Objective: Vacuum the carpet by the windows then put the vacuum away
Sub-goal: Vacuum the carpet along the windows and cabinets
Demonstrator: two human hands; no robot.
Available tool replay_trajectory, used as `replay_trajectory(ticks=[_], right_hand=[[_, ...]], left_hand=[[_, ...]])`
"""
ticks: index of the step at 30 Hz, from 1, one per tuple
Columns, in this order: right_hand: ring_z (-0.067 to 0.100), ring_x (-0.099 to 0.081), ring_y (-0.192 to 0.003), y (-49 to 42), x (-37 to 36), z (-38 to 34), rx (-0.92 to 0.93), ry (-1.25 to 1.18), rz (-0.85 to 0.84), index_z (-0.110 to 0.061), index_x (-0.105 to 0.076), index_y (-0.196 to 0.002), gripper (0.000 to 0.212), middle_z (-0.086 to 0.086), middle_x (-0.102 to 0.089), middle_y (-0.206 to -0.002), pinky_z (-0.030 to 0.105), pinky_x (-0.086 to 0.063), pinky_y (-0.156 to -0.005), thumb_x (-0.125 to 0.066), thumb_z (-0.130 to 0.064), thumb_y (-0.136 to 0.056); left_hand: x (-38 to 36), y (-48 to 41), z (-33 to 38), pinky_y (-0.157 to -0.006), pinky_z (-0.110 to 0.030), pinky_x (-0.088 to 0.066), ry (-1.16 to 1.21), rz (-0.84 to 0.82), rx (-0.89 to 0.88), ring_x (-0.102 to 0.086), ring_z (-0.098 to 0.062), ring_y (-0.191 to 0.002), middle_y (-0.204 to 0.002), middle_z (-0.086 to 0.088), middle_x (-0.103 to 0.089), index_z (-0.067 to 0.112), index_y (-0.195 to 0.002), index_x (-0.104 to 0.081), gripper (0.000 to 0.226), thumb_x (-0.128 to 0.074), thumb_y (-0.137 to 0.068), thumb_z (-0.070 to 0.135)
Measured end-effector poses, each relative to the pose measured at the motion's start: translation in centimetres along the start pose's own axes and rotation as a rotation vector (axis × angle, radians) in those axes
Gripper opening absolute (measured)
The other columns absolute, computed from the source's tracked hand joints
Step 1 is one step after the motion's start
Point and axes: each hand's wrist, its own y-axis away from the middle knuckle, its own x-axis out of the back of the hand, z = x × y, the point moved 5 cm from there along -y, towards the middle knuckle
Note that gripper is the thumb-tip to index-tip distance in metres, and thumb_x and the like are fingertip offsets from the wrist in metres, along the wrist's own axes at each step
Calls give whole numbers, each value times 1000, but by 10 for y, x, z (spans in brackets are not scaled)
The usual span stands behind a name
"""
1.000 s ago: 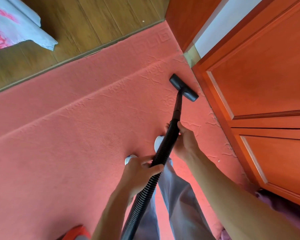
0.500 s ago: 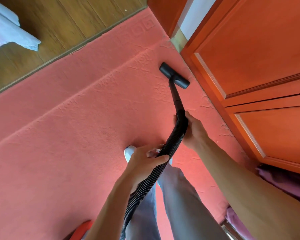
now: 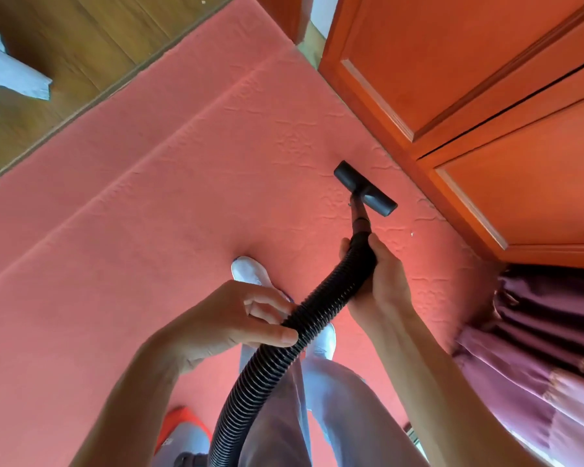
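1. Red carpet (image 3: 149,230) beside orange cabinet (image 3: 486,79)
2. Nozzle (image 3: 364,188) on it faces the cabinet, bar parallel to its base
3. Left grip (image 3: 223,321) and right grip (image 3: 381,278) both clasp the hose (image 3: 327,290)
4. Vacuum body (image 3: 179,420) cut off below

Salmon embossed carpet (image 3: 149,230) meets brown plank floor (image 3: 91,45) upper left. Glossy orange panelled cabinet (image 3: 452,62) right; purple pleated curtain (image 3: 536,332) just beside it.

Salmon-red carpet (image 3: 149,230), black hose (image 3: 267,365)
A raised relief pattern is pressed into the carpet; the curtain (image 3: 536,332) is coloured purple.
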Motion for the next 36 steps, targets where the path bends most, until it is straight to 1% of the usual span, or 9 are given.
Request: replay_trajectory(ticks=[4,9,12,14,19,22,26,31,36], right_hand=[[15,-66,-75,15,59,-10,-35,-51,62,-6,-57,-117,25,10,-66,-92,23,-53,-51,-54,-22,-98],[20,-64,-86,-2,131,-5,-64,-140,125,2,-49,-135,42,18,-58,-126,30,-54,-62,-51,-20,-99],[21,-64,-83,-23,157,2,-52,-127,113,3,-51,-126,34,18,-61,-110,32,-52,-68,-49,-19,-100],[20,-63,-78,-42,169,-3,1,-104,117,-1,-53,-112,21,15,-61,-94,31,-50,-69,-46,-19,-101],[20,-60,-70,-85,179,-21,39,15,194,-8,-51,-93,15,11,-58,-83,31,-48,-64,-46,-19,-102],[21,-62,-68,-91,175,-26,44,46,195,-10,-51,-93,14,11,-61,-82,30,-48,-63,-48,-21,-101],[21,-62,-66,-61,171,-15,23,-25,210,-8,-52,-98,13,10,-63,-74,27,-48,-57,-48,-21,-99],[19,-63,-65,-7,178,11,-95,-166,158,-5,-52,-123,31,15,-55,-106,28,-48,-59,-47,-21,-97],[20,-59,-67,-6,188,17,-92,-256,186,-2,-53,-119,28,18,-56,-103,28,-45,-59,-46,-19,-98]], left_hand=[[-49,1,-11,-79,-29,-53,-50,-62,-1,-70,-20,-88,-97,-16,-75,16,-100,-75,47,-85,-59,39],[-91,-9,-28,-75,-29,-51,-82,-65,31,-69,-13,-77,-84,-7,-75,20,-96,-77,43,-83,-62,45],[-114,-27,-43,-58,-16,-47,-75,-50,67,-67,-7,-64,-75,0,-73,22,-90,-76,16,-81,-77,29],[-124,-45,-50,-56,-18,-48,-72,32,66,-66,-7,-59,-70,1,-72,24,-85,-73,5,-78,-83,24],[-144,-80,-60,-46,-15,-45,-103,180,87,-59,-5,-45,-69,-1,-72,24,-95,-74,10,-71,-87,19],[-142,-86,-63,-57,-26,-52,-62,210,104,-66,-15,-56,-75,-5,-75,23,-94,-74,12,-77,-82,26],[-132,-67,-56,-55,-18,-50,-102,7,158,-70,-10,-65,-84,-6,-77,15,-97,-74,22,-81,-80,28],[-122,-38,-41,-63,-26,-55,-182,-377,249,-70,-21,-85,-95,-13,-76,9,-106,-71,30,-77,-82,24],[-130,-40,-44,-71,-27,-55,-196,-426,292,-71,-20,-88,-95,-7,-76,10,-105,-72,35,-80,-80,33]])
